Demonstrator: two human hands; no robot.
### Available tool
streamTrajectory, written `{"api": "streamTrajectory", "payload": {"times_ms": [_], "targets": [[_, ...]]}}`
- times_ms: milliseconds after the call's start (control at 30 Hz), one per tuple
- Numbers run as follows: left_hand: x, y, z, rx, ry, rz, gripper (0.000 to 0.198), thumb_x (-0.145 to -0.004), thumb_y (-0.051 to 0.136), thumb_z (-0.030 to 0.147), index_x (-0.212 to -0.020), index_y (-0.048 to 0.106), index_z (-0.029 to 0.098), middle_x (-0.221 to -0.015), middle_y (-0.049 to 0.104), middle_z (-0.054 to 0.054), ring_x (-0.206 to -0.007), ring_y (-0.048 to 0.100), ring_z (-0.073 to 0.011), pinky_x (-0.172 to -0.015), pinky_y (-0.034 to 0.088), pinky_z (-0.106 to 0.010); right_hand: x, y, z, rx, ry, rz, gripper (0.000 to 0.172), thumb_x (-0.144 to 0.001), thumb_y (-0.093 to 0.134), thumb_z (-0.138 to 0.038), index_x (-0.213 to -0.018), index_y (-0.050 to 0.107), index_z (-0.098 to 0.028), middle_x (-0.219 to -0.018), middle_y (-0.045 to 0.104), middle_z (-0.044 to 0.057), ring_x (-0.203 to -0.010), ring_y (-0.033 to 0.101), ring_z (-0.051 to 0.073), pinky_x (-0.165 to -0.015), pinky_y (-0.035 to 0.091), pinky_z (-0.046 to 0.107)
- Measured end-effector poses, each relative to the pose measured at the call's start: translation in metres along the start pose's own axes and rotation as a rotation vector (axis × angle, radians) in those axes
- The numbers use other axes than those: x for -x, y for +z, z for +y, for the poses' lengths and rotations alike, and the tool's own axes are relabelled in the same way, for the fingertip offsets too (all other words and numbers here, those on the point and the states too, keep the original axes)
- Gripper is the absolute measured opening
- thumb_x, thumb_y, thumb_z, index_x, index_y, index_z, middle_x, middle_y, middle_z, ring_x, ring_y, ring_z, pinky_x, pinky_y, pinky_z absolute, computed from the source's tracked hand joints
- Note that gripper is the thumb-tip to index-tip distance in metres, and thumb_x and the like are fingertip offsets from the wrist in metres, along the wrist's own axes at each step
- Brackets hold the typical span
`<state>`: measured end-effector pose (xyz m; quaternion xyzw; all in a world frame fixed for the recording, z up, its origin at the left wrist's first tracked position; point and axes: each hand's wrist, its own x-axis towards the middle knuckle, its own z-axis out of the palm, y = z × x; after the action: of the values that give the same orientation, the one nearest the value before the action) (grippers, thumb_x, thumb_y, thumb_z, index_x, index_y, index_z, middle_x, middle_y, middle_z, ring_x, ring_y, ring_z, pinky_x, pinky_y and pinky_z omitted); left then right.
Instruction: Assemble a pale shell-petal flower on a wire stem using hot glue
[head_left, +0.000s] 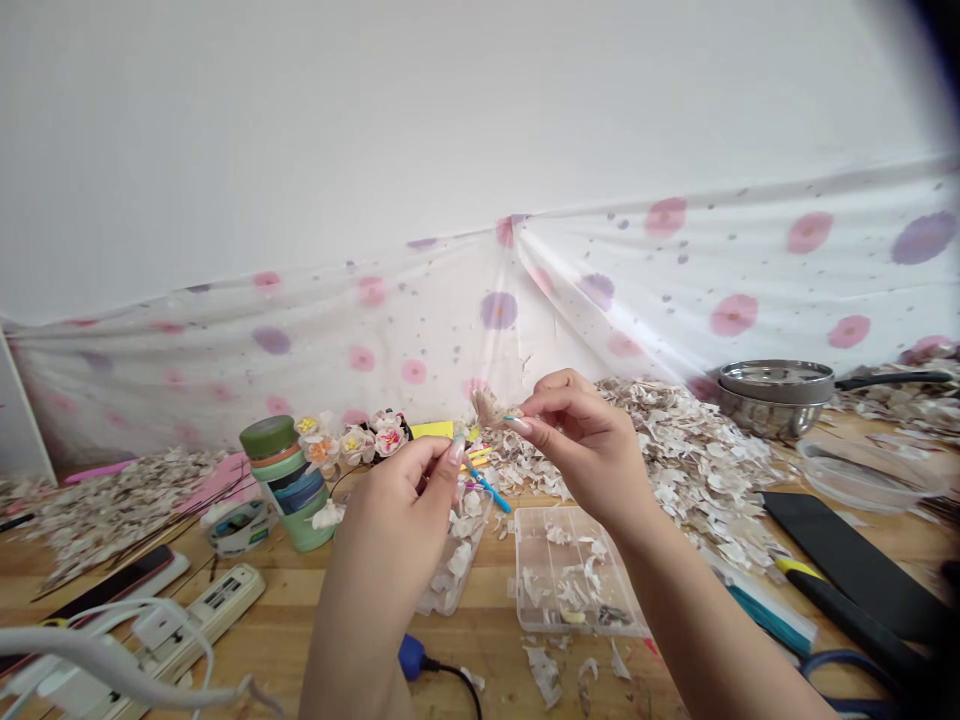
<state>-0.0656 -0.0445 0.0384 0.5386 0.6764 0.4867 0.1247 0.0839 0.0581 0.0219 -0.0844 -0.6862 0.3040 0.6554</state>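
My right hand (592, 445) is raised in the middle, thumb and index finger pinched on a pale, brownish petal-like flake (491, 408). To its left, my left hand (401, 510) is closed with the thumb pressed against the index finger; whatever lies between those fingertips is hidden. Beneath the hands are two clear plastic boxes with white flakes in them: the divided box (581, 515) in the centre and another box (450, 590) partly behind my left hand. Several small handmade flowers (356, 443) stand just beyond my left wrist, beside a green jar (289, 485).
Large heaps of pale flakes (675, 460) cover the back of the wooden table. Metal bowls (776, 395), a black slab (847, 560) and scissors (847, 680) are on the right. At left lie a power strip (217, 610), cables, a phone (112, 585) and a tape roll (236, 525).
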Motion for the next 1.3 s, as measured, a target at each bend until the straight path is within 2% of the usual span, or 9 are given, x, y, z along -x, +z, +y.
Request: {"api": "streamTrajectory", "payload": {"times_ms": [200, 333, 533, 633, 800, 1000, 1100, 1200, 1300], "targets": [[0.002, -0.003, 0.000, -0.034, -0.006, -0.017, 0.039, -0.088, 0.048, 0.055, -0.070, 0.053, 0.021, -0.058, 0.047, 0.003, -0.047, 0.036, -0.0110, -0.047, 0.024, -0.022, -0.001, -0.001, -0.004, 0.029, 0.014, 0.026, 0.003, -0.079, 0.074, -0.023, -0.078, 0.071, -0.023, -0.080, 0.057, 0.001, -0.071, 0.052, 0.013, -0.061, 0.043, 0.028], [0.003, -0.003, 0.001, -0.039, -0.019, 0.001, 0.040, -0.087, 0.048, 0.056, -0.070, 0.055, 0.021, -0.055, 0.047, 0.003, -0.046, 0.037, -0.0118, -0.047, 0.024, -0.023, 0.000, -0.001, -0.004, 0.024, 0.079, 0.013, 0.008, -0.078, 0.074, -0.027, -0.076, 0.069, -0.021, -0.081, 0.057, 0.001, -0.069, 0.052, 0.012, -0.059, 0.041, 0.029], [0.001, -0.002, 0.002, -0.195, 0.009, 0.114, 0.035, -0.086, 0.051, 0.053, -0.089, 0.068, 0.023, -0.067, 0.064, -0.001, -0.062, 0.055, -0.0179, -0.056, 0.034, -0.026, 0.000, -0.002, -0.012, -0.050, 0.086, -0.057, 0.007, -0.078, 0.075, -0.024, -0.075, 0.069, -0.022, -0.081, 0.056, 0.000, -0.069, 0.052, 0.011, -0.060, 0.042, 0.028], [0.000, -0.004, 0.004, -0.299, 0.013, 0.134, 0.034, -0.088, 0.047, 0.050, -0.091, 0.068, 0.024, -0.070, 0.067, 0.000, -0.065, 0.058, -0.0181, -0.058, 0.035, -0.026, 0.000, -0.004, -0.018, -0.091, 0.065, -0.129, 0.007, -0.078, 0.076, -0.023, -0.075, 0.070, -0.022, -0.080, 0.057, 0.000, -0.069, 0.053, 0.011, -0.060, 0.044, 0.027], [0.004, -0.004, 0.005, -0.325, 0.048, 0.137, 0.033, -0.088, 0.046, 0.050, -0.078, 0.066, 0.025, -0.053, 0.054, 0.004, -0.049, 0.048, -0.0138, -0.051, 0.032, -0.024, -0.001, -0.004, -0.015, -0.010, 0.044, -0.130, 0.007, -0.078, 0.076, -0.021, -0.075, 0.070, -0.021, -0.079, 0.057, 0.000, -0.068, 0.052, 0.010, -0.061, 0.044, 0.026], [0.005, -0.005, 0.001, -0.324, 0.053, 0.136, 0.035, -0.086, 0.046, 0.049, -0.069, 0.062, 0.024, -0.044, 0.044, 0.006, -0.040, 0.037, -0.0114, -0.045, 0.027, -0.024, -0.002, -0.004, -0.010, 0.122, 0.008, -0.056, 0.007, -0.080, 0.073, -0.022, -0.075, 0.069, -0.020, -0.080, 0.056, 0.000, -0.067, 0.053, 0.010, -0.059, 0.043, 0.025], [0.005, -0.005, 0.000, -0.328, 0.084, 0.139, 0.033, -0.086, 0.046, 0.047, -0.069, 0.062, 0.023, -0.048, 0.051, 0.005, -0.041, 0.041, -0.0112, -0.045, 0.027, -0.023, -0.002, -0.005, -0.010, 0.152, -0.039, -0.050, 0.007, -0.080, 0.074, -0.022, -0.076, 0.069, -0.019, -0.080, 0.056, -0.001, -0.065, 0.052, 0.009, -0.058, 0.043, 0.024], [0.005, -0.004, 0.001, -0.337, 0.107, 0.130, 0.030, -0.086, 0.046, 0.045, -0.077, 0.066, 0.025, -0.052, 0.057, 0.005, -0.043, 0.045, -0.0116, -0.044, 0.028, -0.023, -0.002, -0.005, -0.009, 0.185, -0.080, -0.045, 0.006, -0.080, 0.074, -0.020, -0.077, 0.069, -0.019, -0.079, 0.056, -0.001, -0.064, 0.051, 0.008, -0.059, 0.043, 0.023], [0.004, -0.003, 0.003, -0.331, 0.184, 0.147, 0.030, -0.087, 0.047, 0.045, -0.083, 0.069, 0.025, -0.061, 0.065, 0.004, -0.052, 0.055, -0.0133, -0.050, 0.034, -0.023, -0.003, -0.006, -0.008, 0.211, -0.101, -0.041, 0.006, -0.081, 0.074, -0.019, -0.077, 0.069, -0.019, -0.079, 0.056, -0.001, -0.064, 0.052, 0.008, -0.058, 0.044, 0.023]]}}
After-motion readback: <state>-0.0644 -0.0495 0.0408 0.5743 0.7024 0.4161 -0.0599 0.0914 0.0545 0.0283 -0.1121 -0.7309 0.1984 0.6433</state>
